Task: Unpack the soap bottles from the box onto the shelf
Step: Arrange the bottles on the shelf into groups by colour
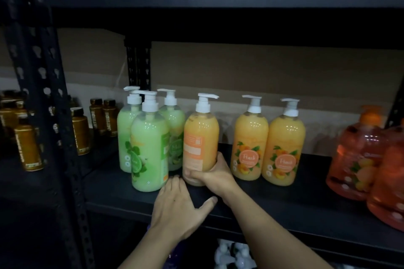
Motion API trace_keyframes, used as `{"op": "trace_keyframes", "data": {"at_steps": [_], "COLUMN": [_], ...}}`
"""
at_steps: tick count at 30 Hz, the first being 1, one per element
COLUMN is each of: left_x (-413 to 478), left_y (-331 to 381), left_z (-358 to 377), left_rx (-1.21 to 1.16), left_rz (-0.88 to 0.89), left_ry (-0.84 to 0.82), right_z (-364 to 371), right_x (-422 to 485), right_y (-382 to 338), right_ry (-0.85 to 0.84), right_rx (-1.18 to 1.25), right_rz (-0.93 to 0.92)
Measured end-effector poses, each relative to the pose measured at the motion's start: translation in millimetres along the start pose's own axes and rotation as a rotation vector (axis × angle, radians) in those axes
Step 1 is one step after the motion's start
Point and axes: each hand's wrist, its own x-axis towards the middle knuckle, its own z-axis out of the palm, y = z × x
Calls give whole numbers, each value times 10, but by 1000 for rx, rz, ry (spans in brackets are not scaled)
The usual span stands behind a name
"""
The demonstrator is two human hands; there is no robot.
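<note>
- Orange soap btl (200,137): upright, mid-row on black shelf (284,205), back label twd camera, white pump on top; can't tell if base is fully down on the board.
- R hand (215,172): wrapped round lower part of that btl from its right side, thumb and fingers curled on it, firm grasp.
- L hand (177,205): released, palm down on shelf front, fingers straight, thumb spread out to the right, holding nothing; fingertips just beside base of held btl.
- Left of held btl: front green btl (149,150) close by, w/ 2 more green btls (175,129) clustered behind it, all upright w/ white pumps.
- Right of held btl, across a gap: 2 peach-label btls (249,144), side by side, labels fwd.
- Far right: bigger red-orange btls (354,159), blurred.
- Far left, past slotted black upright (43,72): small gold-brown btls (79,131) w/ dark caps.
- Behind the row: cardboard boxes (262,67) along the back.
- Below shelf: white pump tops (236,255), only partly seen.
</note>
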Motion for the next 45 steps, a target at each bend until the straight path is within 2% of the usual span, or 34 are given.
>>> {"op": "trace_keyframes", "data": {"at_steps": [8,12,18,25,42,45], "left_x": [-32,-45,-33,87,131,136], "left_y": [-14,55,247,618,791,780], "left_z": [-201,-297,-268,-178,-120,-116], "left_rx": [39,58,69,23,-14,-20], "left_rz": [36,28,33,114,163,155], "left_ry": [-185,-262,-318,-382,-359,-342], "right_z": [-455,-820,-1284,-1381,-1347,-1327], "right_x": [-472,-750,-976,-941,-799,-795], "right_y": [106,154,214,289,340,337], "right_ry": [40,119,259,344,394,361], "right_rx": [-6,-36,-102,-93,-138,-146], "right_rz": [-7,30,99,93,24,29]}}
